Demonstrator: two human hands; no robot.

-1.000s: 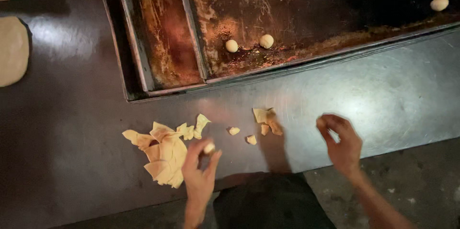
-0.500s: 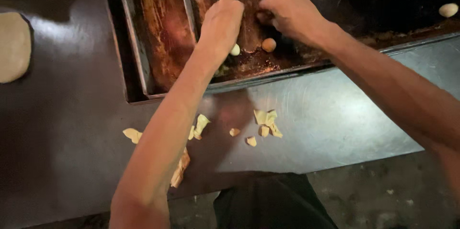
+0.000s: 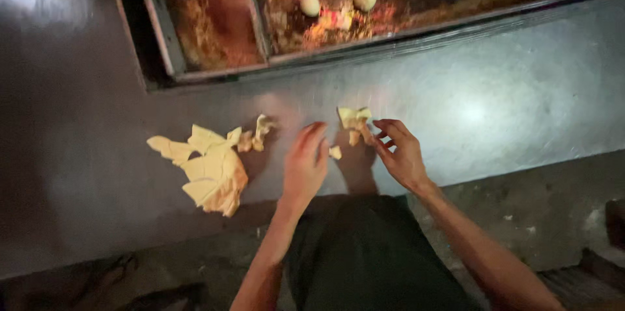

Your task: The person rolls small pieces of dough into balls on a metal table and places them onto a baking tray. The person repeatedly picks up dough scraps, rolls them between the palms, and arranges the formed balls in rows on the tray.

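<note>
I see torn pale-yellow dough scraps (image 3: 209,168) piled left on dull grey metal surface (image 3: 521,109) | rusty greasy tray (image 3: 215,18) beyond, two round dough balls (image 3: 310,4) | left hand (image 3: 305,166) grip released beside small crumb (image 3: 335,152) | right hand (image 3: 400,151) fingers loosely curled, empty, touching crumpled yellow scrap (image 3: 353,118)

No packages, labels, signs or screens anywhere.

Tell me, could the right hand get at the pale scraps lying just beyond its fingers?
Probably yes. The right hand lies on the grey counter with its fingertips right at the small pale scraps, and nothing stands between them. The left hand lies to one side, out of the way.
</note>
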